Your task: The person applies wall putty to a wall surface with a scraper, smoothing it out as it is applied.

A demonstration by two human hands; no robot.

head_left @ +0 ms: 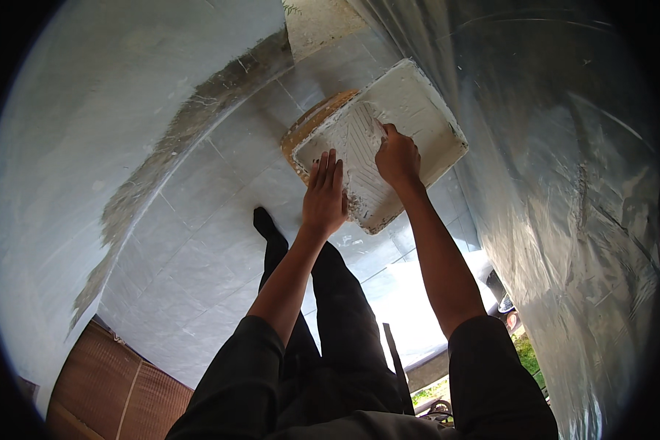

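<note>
A paint-smeared white tray (416,108) with a ribbed sloping part lies tilted across the middle, in front of me. Wet-looking white paint coats its inside. My left hand (324,198) rests at its near left edge, fingers stretched out and side by side, holding nothing that I can see. Over the ribbed part, my right hand (399,157) is closed, the forefinger pointing forward. A small whitish piece (379,128) shows at its fingertips; the rest is hidden in the fist, so I cannot tell what it is.
Below the tray sits a round brown stool-like support (317,117). A wall (125,110), pale above and bare grey along its foot, curves up the left. Clear plastic sheeting (557,169) hangs on the right. Grey tiles (191,213) cover the floor where I stand.
</note>
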